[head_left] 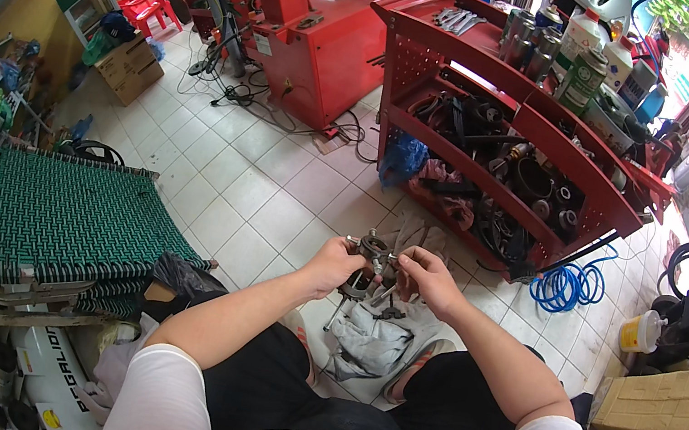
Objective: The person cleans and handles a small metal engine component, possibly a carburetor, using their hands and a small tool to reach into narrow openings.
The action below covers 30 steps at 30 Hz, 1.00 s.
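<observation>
The person sits low, knees apart, with a grey rag (369, 339) on the tiled floor (260, 172) between the feet. Both hands are raised above it: the left hand (334, 264) and right hand (427, 278) each grip one side of a dark metal part (375, 253), fingers curled tight round it. Left lies a green woven cot (68, 217). Beyond stands a red tool cart (505, 142), with a blue hose (571, 287) coiled just beside it.

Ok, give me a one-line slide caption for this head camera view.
Seated person's left hand and right hand hold a small metal part above a grey rag, beside a red tool cart.
</observation>
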Available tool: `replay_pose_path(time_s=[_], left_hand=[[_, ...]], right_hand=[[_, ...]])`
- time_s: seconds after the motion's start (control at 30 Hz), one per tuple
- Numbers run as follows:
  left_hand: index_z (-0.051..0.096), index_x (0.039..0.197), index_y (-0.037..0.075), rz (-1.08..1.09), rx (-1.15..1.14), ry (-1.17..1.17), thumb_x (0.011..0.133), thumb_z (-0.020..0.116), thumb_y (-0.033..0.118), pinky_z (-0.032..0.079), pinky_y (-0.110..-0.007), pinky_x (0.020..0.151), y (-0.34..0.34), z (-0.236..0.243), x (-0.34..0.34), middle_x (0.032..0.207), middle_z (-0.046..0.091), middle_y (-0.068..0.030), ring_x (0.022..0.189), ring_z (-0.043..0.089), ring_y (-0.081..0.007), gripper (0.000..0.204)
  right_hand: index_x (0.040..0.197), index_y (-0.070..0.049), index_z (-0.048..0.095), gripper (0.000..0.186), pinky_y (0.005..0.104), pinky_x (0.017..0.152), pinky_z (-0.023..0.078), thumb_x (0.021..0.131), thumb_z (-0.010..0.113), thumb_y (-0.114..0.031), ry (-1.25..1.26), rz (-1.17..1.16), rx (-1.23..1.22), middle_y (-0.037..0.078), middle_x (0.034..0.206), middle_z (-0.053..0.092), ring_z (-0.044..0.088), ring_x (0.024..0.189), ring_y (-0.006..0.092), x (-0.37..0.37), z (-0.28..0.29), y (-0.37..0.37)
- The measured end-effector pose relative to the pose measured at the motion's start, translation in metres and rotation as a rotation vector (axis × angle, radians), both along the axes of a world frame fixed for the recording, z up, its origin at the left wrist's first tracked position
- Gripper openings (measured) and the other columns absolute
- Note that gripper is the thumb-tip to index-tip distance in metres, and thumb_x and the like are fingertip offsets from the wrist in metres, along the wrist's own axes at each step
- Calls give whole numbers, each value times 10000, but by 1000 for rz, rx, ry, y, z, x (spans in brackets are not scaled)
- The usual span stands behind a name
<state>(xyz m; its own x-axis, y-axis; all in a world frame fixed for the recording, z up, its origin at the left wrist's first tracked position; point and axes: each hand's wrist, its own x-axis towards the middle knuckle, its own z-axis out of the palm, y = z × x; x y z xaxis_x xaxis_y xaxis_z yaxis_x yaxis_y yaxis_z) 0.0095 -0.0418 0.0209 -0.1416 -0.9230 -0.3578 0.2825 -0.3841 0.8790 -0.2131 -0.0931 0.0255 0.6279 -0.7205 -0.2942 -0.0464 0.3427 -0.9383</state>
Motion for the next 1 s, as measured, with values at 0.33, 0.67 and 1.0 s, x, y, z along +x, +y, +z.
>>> replay_pose_path(time_s=[0.33,0.67,1.0], left_hand=[[679,1127,-13,-54,-83,-46,937,585,-10,572,-288,705,1,-7,-1,984,741,-102,847,749,-192,212],[667,1132,-26,-39,-57,-29,941,581,-20,582,-306,712,1,-5,-1,996,730,-112,868,753,-226,210],[674,1126,-15,-40,-47,-47,941,579,-26,576,-308,741,0,-15,1,997,722,-99,884,752,-228,208]], right_hand=[[818,-28,584,521,303,524,473,1100,411,-430,15,33,64,53,589,568,557,510,151,-1,-16,-2],[902,-71,579,362,275,558,485,1083,484,-371,-66,37,16,25,696,591,586,582,121,-4,-7,-4],[911,-61,585,432,274,553,457,1094,438,-423,21,114,-42,24,669,583,572,562,116,-6,-17,-5]])
